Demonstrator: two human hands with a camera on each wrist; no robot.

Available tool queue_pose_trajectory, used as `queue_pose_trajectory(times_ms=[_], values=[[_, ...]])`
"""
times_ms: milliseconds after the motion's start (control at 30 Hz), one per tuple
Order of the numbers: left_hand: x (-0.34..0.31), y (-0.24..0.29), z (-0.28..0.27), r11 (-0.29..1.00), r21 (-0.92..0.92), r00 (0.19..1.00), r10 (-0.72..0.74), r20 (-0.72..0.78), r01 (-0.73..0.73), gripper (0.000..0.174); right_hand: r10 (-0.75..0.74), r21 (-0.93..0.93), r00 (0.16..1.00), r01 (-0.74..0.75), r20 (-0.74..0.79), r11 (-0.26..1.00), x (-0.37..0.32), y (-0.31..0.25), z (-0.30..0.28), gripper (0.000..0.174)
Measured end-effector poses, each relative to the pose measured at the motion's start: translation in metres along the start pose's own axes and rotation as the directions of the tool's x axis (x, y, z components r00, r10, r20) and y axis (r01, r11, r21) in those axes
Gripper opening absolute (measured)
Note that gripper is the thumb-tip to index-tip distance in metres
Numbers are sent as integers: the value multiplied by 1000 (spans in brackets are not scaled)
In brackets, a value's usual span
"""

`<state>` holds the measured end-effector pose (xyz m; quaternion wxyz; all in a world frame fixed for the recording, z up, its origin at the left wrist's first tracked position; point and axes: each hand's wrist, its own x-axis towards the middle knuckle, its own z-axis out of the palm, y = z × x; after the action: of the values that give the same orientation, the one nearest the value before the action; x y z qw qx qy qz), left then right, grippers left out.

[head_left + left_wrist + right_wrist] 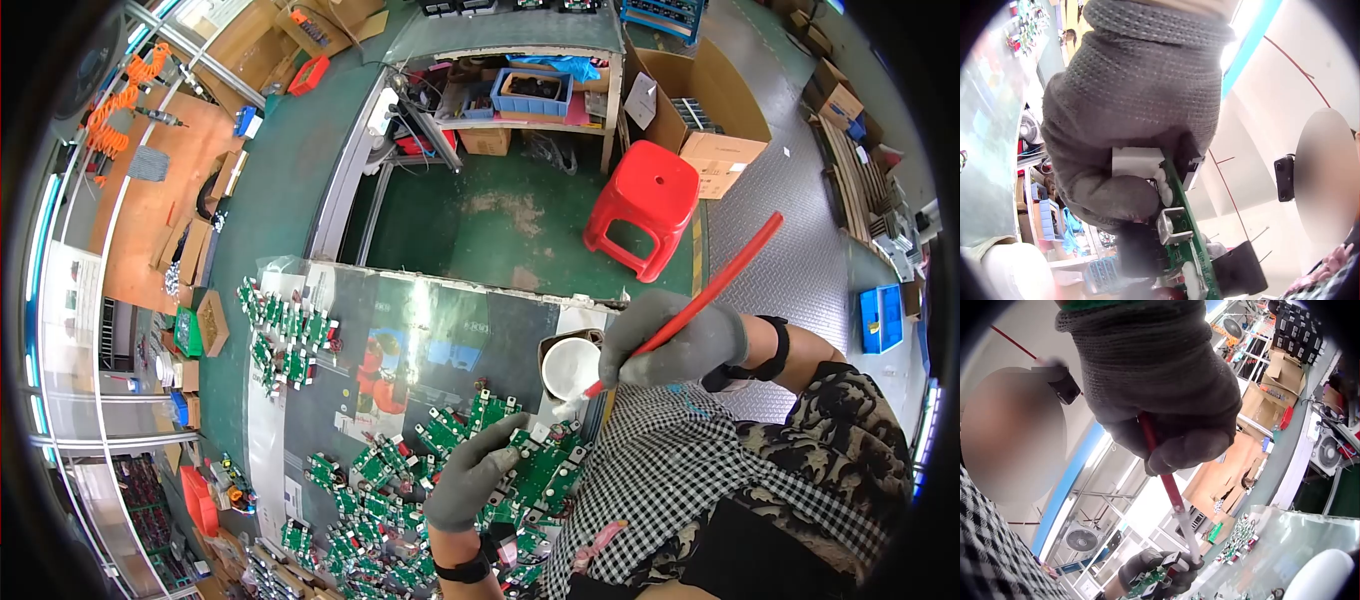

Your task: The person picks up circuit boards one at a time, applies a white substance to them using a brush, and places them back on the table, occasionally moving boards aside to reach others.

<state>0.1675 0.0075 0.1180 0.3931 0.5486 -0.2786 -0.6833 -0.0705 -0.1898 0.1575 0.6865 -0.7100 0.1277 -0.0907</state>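
A gloved left hand (470, 480) grips a green circuit board (548, 468) by its edge at the front of the table. In the left wrist view, the thumb lies over the board's component side, where blobs of white paste (1165, 189) sit between the parts. My gloved right hand (680, 340) holds a red-handled brush (725, 272) slantwise. Its whitish tip (570, 408) points down toward the board, just beside a round white cup (572, 366). In the right wrist view, the brush tip overlaps the left hand's fingers.
Many green circuit boards (370, 520) lie heaped left of the held one, and another cluster (290, 335) sits on the table's far left. A red stool (650, 195) stands beyond the table near a large cardboard box (725, 150).
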Motion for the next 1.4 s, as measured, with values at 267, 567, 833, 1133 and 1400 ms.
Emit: queue_pose_trajectory(times_ms=[267, 567, 833, 1133, 1400], values=[[-2, 2, -2, 1000, -2, 996, 25, -90, -25, 48, 50, 68, 987, -61, 155, 996, -7, -5, 11, 17], [-1, -3, -2, 999, 29, 992, -13, -128, 17, 53, 65, -46, 993, -61, 96, 997, -8, -5, 5, 17], [-1, -4, 0, 999, 41, 991, 31, -134, -26, 47, 20, 3, 985, -21, 172, 1000, -2, -5, 15, 17], [-1, -13, 1, 938, -231, 913, 160, -376, -259, 45, -44, -75, 993, 36, -109, 997, -10, 1, 3, 14], [17, -20, 31, 691, -253, 621, 352, -701, -677, 51, -392, -221, 909, 356, -144, 908, -5, 8, 38, 12]])
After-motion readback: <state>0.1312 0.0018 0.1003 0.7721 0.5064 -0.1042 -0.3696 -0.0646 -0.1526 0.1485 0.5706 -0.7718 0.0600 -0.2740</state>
